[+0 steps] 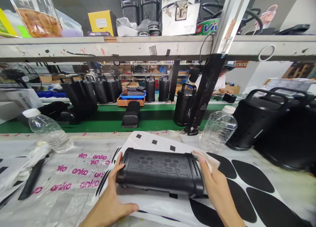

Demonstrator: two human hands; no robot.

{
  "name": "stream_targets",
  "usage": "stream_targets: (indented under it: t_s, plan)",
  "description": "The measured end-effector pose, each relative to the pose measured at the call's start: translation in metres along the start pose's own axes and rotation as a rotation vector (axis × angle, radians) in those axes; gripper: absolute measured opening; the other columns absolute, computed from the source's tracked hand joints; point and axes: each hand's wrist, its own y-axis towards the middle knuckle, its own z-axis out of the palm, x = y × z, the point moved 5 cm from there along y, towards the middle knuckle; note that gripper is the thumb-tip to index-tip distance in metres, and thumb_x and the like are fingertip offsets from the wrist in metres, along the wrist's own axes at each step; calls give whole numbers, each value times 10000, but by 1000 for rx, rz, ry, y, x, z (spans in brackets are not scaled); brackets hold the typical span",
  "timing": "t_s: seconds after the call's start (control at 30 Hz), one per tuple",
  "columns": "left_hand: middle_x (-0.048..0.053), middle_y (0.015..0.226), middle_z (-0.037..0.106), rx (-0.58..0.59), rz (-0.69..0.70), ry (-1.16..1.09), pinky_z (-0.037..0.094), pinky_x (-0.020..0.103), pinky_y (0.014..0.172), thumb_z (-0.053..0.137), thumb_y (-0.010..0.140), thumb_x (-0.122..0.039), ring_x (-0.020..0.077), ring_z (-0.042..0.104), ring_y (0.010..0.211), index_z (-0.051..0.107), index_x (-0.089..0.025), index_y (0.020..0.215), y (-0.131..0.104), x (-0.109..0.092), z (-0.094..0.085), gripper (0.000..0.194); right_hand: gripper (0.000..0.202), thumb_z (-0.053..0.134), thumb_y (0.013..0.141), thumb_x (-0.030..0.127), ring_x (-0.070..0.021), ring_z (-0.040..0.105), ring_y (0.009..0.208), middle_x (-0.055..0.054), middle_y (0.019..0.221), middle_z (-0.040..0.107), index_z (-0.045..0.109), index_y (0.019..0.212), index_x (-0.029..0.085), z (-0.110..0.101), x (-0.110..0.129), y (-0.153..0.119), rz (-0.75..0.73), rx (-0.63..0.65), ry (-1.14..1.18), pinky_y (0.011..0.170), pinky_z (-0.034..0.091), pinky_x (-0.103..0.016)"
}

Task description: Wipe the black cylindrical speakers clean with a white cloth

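A black portable speaker (158,171) with rounded slots on its face lies on its side in front of me, on white sheets bearing black shapes. My left hand (112,197) grips its left end with the fingers against the end cap, while the thumb sticks out below. At the other end, my right hand (214,184) pinches a white cloth (209,159) against the speaker's right cap. Large black oval stickers (253,176) show on the sheet beneath my right forearm.
Clear plastic bottles stand left (50,131) and right (218,126). A black-handled tool (34,177) lies at left. More black speakers (256,118) stand at right and along the green conveyor (155,116). A loaded shelf (138,47) crosses above, with a post (206,85). A person (221,83) works beyond.
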Motion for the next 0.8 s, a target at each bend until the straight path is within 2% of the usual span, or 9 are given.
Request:
stream_targets:
  t_s: [0.07,0.13,0.17,0.23,0.3,0.4,0.53,0.67,0.8]
  plan:
    - [155,1655,137,-21,-82,-194,151,624,1205,888,564,-536,398,209,1503,117,-310,1536,2,-3,0,1261,756,386,858,742,-333,478,1353,-122,1339,630,694,1216,152,8,0,-2,-29,0,-22,1180,294,-519]
    - [169,1621,253,-22,-124,-340,179,567,1220,815,537,-723,390,269,1485,65,-263,1563,11,-5,1,1352,774,378,855,744,-337,476,1354,-132,1342,626,693,1213,135,12,-1,-1,-54,9,-41,1175,304,-521]
    - [171,1601,305,-26,-143,-377,191,526,1228,757,558,-782,379,282,1482,113,-229,1566,16,-5,2,1317,772,373,859,740,-336,480,1352,-134,1342,626,694,1211,133,14,-2,0,-61,16,-46,1173,309,-518]
    - [160,1554,402,-71,-218,-383,182,458,1242,628,665,-828,348,276,1490,313,-176,1520,23,1,3,1122,750,372,871,728,-329,492,1344,-128,1337,631,695,1209,142,13,-3,2,-67,15,-52,1169,321,-510]
    - [153,1499,480,-132,-314,-362,142,448,1252,543,767,-799,330,263,1498,453,-154,1447,25,10,5,942,711,378,884,711,-319,498,1342,-114,1327,640,696,1204,161,12,-4,3,-75,4,-53,1168,328,-501]
    - [137,1453,532,-160,-371,-363,117,492,1253,535,844,-708,321,274,1495,457,-172,1450,21,14,9,812,656,386,904,686,-309,515,1327,-102,1302,659,703,1184,184,12,-4,4,-103,-19,-52,1162,339,-502]
    - [73,1553,425,-142,-295,-308,97,501,1256,533,905,-594,281,229,1515,355,-243,1513,15,4,7,725,644,386,928,656,-305,538,1306,-131,1313,648,688,1200,156,18,-4,10,-162,-25,-90,1149,364,-509]
    - [54,1618,316,-109,-242,-230,130,507,1250,507,924,-574,280,220,1517,277,-270,1543,3,-4,4,727,686,369,924,668,-306,533,1310,-154,1360,609,653,1261,143,20,-8,16,-187,-44,-140,1142,374,-513]
    - [49,1643,253,-127,-262,-315,166,501,1245,504,918,-579,295,194,1522,199,-290,1551,-1,-9,3,760,706,358,925,685,-328,552,1288,-131,1335,632,647,1295,158,12,-4,14,-66,-26,-109,1105,417,-509]
